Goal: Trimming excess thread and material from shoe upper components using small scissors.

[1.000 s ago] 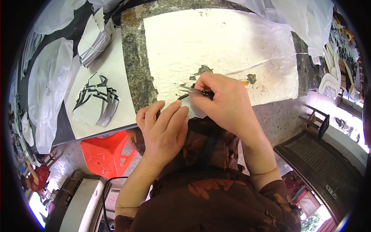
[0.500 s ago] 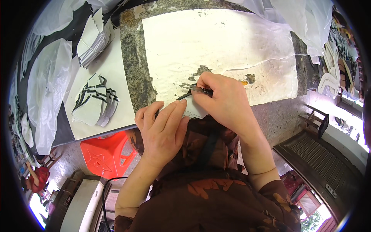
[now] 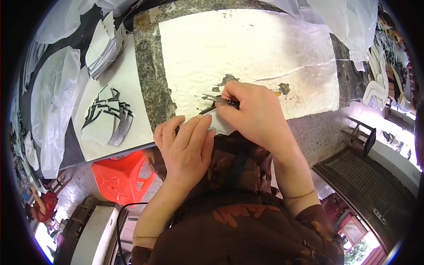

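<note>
At the near edge of the table, a small white sheet piece (image 3: 221,126) with a black strip along its upper edge lies between my hands. My left hand (image 3: 184,148) rests with fingers spread, its fingertips pressing on the left end of this piece. My right hand (image 3: 256,115) is closed around small dark snips (image 3: 221,100). Their two pointed metal blades are slightly apart and point left, just above the black strip. The palm hides most of the handles. Part of the piece is covered by my fingers.
A worn white sheet (image 3: 247,48) covers the stone slab (image 3: 148,66). To the left lie black-edged white pieces (image 3: 104,126), a tied bundle (image 3: 104,51) and a plastic bag (image 3: 57,97). Below the table stands a red stool (image 3: 119,181). More plastic (image 3: 344,26) hangs over the far right.
The snips and my right hand have shifted very slightly left, while the whole view has drifted a little. My left hand keeps its place on the white piece.
</note>
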`<act>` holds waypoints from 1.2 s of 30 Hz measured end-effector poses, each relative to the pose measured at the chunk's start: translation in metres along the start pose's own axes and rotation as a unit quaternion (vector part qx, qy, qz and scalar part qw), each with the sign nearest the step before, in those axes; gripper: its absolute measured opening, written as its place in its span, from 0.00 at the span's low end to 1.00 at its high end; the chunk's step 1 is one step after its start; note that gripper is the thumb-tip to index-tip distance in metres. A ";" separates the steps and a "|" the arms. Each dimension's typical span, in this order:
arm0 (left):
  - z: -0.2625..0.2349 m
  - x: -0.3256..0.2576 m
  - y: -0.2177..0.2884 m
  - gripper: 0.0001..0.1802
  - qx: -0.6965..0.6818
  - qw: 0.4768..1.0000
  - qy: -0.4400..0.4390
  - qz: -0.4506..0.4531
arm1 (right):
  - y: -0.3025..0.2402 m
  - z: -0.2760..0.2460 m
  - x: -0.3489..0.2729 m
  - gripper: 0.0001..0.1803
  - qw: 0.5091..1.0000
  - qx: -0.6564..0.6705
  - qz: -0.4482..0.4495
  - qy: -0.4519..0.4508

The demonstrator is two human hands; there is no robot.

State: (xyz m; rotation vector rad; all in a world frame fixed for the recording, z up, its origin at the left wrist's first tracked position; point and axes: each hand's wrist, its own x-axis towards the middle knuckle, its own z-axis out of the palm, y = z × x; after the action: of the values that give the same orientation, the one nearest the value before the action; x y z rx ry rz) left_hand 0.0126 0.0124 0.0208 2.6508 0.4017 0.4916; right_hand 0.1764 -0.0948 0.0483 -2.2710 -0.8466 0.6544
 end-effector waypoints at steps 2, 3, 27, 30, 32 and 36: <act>0.001 -0.001 -0.001 0.17 -0.001 1.000 0.004 0.002 | 0.003 0.002 0.000 0.11 1.000 -0.012 -0.001 0.000; 0.001 0.000 0.000 0.17 -0.001 1.000 0.003 0.002 | 0.004 0.003 0.000 0.11 1.000 -0.025 -0.001 -0.001; -0.004 0.009 0.007 0.18 0.004 1.000 -0.017 0.007 | 0.000 -0.012 -0.007 0.10 0.999 -0.041 0.007 -0.005; -0.006 0.011 0.008 0.18 0.008 0.999 -0.031 0.007 | 0.003 -0.018 -0.005 0.10 0.998 -0.054 0.012 -0.016; -0.007 0.011 0.008 0.18 0.011 0.999 -0.038 0.011 | 0.005 -0.020 -0.004 0.11 0.998 -0.062 0.008 -0.017; -0.008 0.014 0.008 0.19 0.006 0.999 -0.048 0.009 | 0.010 -0.023 -0.001 0.12 0.997 -0.076 0.002 -0.027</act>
State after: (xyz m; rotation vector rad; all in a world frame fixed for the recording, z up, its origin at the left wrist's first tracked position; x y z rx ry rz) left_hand 0.0238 0.0127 0.0348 2.6800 0.3523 0.3670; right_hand 0.1936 -0.1100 0.0573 -2.4009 -0.9476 0.6764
